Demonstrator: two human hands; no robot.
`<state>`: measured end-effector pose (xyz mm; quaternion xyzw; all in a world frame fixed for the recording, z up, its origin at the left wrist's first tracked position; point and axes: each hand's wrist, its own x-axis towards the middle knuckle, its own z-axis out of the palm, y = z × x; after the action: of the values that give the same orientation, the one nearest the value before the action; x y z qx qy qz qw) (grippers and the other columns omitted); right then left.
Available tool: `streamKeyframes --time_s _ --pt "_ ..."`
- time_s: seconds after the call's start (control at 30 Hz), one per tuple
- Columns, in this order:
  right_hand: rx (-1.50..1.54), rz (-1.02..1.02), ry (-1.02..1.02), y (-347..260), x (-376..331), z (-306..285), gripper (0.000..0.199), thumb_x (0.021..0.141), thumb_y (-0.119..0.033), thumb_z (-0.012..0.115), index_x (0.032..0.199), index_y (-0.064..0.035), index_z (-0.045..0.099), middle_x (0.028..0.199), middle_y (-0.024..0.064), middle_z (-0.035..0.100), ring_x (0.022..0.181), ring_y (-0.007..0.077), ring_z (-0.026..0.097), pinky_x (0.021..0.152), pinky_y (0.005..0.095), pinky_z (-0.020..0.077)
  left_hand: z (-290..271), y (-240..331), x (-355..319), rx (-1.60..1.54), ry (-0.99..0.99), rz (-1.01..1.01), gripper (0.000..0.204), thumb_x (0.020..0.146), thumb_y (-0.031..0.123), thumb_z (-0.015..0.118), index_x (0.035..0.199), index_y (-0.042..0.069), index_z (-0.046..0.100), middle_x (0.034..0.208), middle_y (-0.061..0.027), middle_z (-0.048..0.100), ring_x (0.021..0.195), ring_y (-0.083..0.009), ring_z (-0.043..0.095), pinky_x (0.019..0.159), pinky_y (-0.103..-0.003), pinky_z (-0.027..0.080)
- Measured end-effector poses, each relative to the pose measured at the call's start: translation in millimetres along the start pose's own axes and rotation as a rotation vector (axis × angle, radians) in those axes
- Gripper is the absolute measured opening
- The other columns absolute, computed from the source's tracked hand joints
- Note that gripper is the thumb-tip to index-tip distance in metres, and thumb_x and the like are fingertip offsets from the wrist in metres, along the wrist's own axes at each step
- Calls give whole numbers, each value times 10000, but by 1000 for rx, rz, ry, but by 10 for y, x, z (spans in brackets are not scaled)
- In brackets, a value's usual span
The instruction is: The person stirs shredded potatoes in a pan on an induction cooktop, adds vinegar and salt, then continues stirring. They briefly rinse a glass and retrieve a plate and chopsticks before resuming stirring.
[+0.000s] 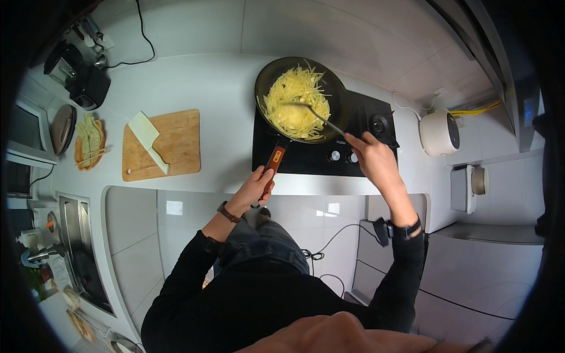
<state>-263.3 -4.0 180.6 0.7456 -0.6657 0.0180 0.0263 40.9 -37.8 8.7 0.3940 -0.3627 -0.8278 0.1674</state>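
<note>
Head view, looking straight down at the cooker: the left hand (256, 183) is wrapped tight around the reddish-brown handle (273, 163) of the dark wok (301, 99), gripping it near its lower end, just over the front edge of the white counter (194, 82). The wok sits on the black hob (323, 141), over its left part, and it is heaped with pale yellow shredded strips (296, 100) that cover most of the pan's floor.

Over to the right hand (372, 154): it is closed around the end of a long metal spatula (321, 117), fingers curled in, held above the hob's knobs (343, 156). The spatula runs up and left from that hand, and its head lies in among the strips near the middle of the wok.

Left along the counter lies a wooden chopping board (170, 144), well apart from the hob, with a cleaver (147, 140) lying on it, pale blade toward the wall. Further left sits a small basket of green leaves (89, 141), and beyond that a dark appliance (82, 76) in the corner. A sink (79, 247) runs down the left side. To the right of the hob stands a white rice cooker (438, 132).
</note>
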Motion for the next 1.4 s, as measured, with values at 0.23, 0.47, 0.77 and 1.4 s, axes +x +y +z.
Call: streamKeyframes --time_s 0.23,0.47,0.77,1.4 --pt "-25 -33 -22 -256 -332 -214 387 905 -64 704 1286 -130 725 899 131 600 670 351 668 607 444 564 6 -22 -2 20 15 16 322 1153 367 425 1249 72 514 788 6 520 525 -57 451 406 -225 357" --pt "27 47 124 -22 412 87 367 921 -85 697 1284 -132 722 956 149 644 764 380 687 684 462 574 0 -10 7 -5 -7 -6 330 1153 367 421 1273 72 507 811 5 516 529 -55 445 414 -221 355" --pt "-52 55 -139 -389 79 -411 350 893 -87 725 1235 -156 753 922 116 630 769 358 685 690 453 579 18 -11 -9 -11 14 -10 340 1151 379 427 1276 75 512 816 5 522 532 -57 444 418 -226 356" --pt "-42 133 -97 -224 -337 -333 382 879 -65 735 1250 -155 748 917 100 584 714 345 665 635 433 556 -2 -41 21 14 14 18 332 1152 372 422 1255 69 510 802 2 516 529 -56 442 411 -227 354"
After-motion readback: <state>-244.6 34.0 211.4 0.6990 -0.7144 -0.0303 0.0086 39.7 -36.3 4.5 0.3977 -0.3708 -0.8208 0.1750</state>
